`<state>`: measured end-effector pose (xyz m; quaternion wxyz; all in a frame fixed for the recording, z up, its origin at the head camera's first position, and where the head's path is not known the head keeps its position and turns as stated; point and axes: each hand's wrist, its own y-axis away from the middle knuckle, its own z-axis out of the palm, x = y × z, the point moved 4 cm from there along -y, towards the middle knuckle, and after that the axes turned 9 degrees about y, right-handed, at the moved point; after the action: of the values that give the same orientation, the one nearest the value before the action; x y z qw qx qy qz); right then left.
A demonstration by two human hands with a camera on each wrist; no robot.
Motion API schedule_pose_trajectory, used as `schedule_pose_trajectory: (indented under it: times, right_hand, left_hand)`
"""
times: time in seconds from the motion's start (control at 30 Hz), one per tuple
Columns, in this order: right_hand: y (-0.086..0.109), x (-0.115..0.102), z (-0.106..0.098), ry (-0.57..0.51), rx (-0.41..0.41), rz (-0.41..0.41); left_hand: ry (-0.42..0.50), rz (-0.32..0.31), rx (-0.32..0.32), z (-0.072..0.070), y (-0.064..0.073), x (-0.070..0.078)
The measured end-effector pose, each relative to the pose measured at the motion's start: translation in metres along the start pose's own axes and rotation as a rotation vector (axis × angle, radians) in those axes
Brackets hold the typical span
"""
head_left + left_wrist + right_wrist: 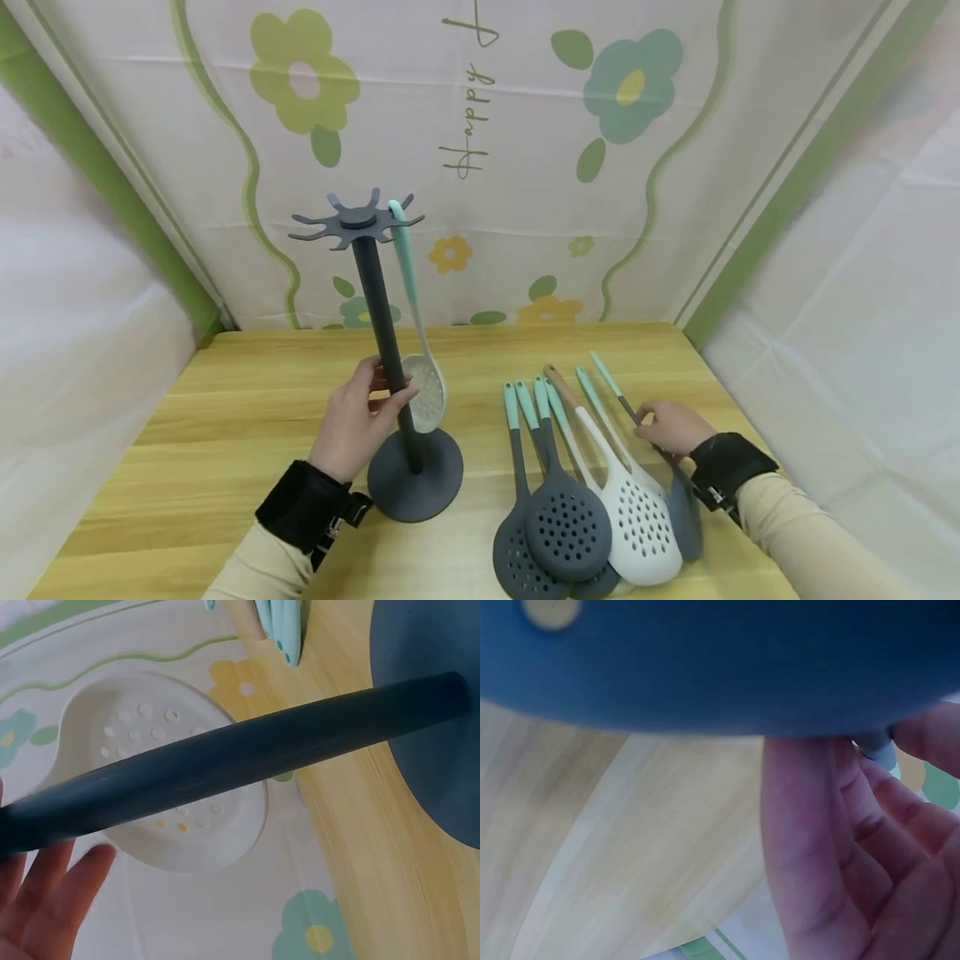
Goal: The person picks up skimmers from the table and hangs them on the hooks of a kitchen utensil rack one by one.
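Observation:
My left hand (363, 421) holds the post of a dark grey utensil stand (382, 325), which stands upright on a round base. Several hooks spread out at its top. From one of them hangs a white slotted spoon (426, 392) with a mint handle; its bowl also shows behind the post in the left wrist view. At the far right, my right hand (671, 427) pinches the shaft of a dark grey kitchen utensil (684, 517) with a mint handle end. Its head fills the top of the right wrist view, with one round hole showing.
Between the hands lie several utensils side by side, partly overlapping: dark skimmers (567, 525) and a white skimmer (645, 529) with a wood-coloured handle end. They rest on a wooden table (225, 433). A flowered cloth (495, 275) rises behind it, with pale cloth at both sides.

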<state>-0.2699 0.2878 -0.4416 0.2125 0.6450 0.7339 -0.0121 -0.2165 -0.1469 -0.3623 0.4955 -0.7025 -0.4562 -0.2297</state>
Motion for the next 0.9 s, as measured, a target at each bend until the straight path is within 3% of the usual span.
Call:
schedule_pose_trajectory:
  times: [0.23,0.4,0.9]
  right_hand:
    - [-0.001,-0.005,-0.003,0.021,0.013,-0.011]
    - [0.001,-0.008,-0.008,0.021,0.015,-0.011]
    - [-0.001,-0.019,-0.019,0.120,0.112,-0.077]
  left_hand:
    - [0.066,0.067,-0.082,-0.002,0.000,-0.004]
    - [0.091,0.056,-0.133,-0.004,0.000,-0.005]
    - [0.046,0.014,-0.059,-0.002,0.000,-0.002]
